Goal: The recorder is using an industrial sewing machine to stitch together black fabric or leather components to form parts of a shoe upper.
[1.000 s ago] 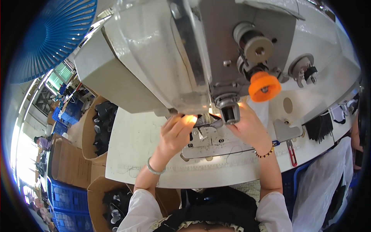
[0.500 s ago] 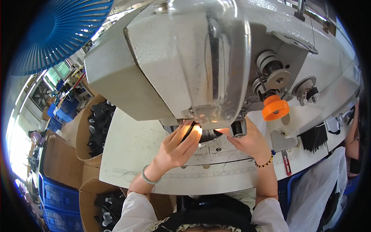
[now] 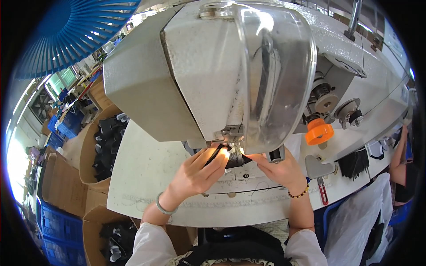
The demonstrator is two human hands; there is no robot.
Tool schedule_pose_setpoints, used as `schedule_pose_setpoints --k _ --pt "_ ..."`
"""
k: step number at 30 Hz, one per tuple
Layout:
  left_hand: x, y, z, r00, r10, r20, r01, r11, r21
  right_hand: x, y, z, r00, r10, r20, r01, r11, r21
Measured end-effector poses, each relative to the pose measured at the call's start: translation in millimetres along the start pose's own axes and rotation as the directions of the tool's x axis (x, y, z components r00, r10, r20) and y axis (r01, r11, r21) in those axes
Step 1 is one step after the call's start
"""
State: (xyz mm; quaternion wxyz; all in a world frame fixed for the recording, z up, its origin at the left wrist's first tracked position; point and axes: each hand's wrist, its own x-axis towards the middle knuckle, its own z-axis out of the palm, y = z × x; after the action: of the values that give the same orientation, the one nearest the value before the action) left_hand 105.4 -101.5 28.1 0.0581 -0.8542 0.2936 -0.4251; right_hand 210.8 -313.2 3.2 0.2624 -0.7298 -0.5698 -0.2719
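Under the head of a large white sewing machine (image 3: 206,66), both my hands are at a small piece of black fabric (image 3: 214,155). My left hand (image 3: 193,177) pinches it, the dark edge showing between the fingers. From the other side my right hand (image 3: 284,172) has its fingertips on the piece's right end, next to the dark cylindrical arm (image 3: 235,160) below the needle area. Lamp light falls on the left fingertips. The clear plastic guard (image 3: 279,80) and the presser parts hide some of the right fingers and most of the fabric.
A red-handled tool (image 3: 322,193) and a bundle of black strips (image 3: 353,165) lie on the white table (image 3: 142,170) at right. Cardboard boxes of black pieces (image 3: 106,146) stand at left, above blue crates (image 3: 60,226). A blue fan (image 3: 53,22) is top left. Another person's arm (image 3: 398,155) shows far right.
The view has shifted, so the machine head sits differently in the picture and more of the needle area shows. My hands stay at the black fabric with nearly the same grip.
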Motion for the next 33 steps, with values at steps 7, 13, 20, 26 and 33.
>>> schedule_pose_setpoints --k 7,13,20,26,33 --pt "0.4 -1.1 0.2 1.0 0.01 0.001 -0.01 1.0 0.016 -0.9 -1.0 -0.2 1.0 0.0 -0.003 0.0 0.998 -0.057" --pt "-0.6 -1.3 5.7 0.999 0.034 -0.018 -0.034 0.998 0.049 -2.5 0.9 -1.3 1.0 -0.02 -0.004 0.02 0.996 -0.089" --pt "-0.7 -3.7 9.2 0.998 0.033 -0.055 -0.031 0.999 0.03 -0.1 -0.5 -4.4 0.999 -0.008 0.045 0.013 0.994 -0.111" --pt "-0.5 -1.9 8.7 0.999 0.028 -0.042 -0.026 0.999 0.043 1.9 -1.9 -4.3 1.0 -0.01 0.001 0.01 0.994 -0.108" --pt "-0.3 -1.2 7.8 0.999 0.034 -0.032 -0.032 0.998 0.049 0.4 -2.7 -5.9 0.999 0.023 0.027 -0.02 0.995 -0.093"
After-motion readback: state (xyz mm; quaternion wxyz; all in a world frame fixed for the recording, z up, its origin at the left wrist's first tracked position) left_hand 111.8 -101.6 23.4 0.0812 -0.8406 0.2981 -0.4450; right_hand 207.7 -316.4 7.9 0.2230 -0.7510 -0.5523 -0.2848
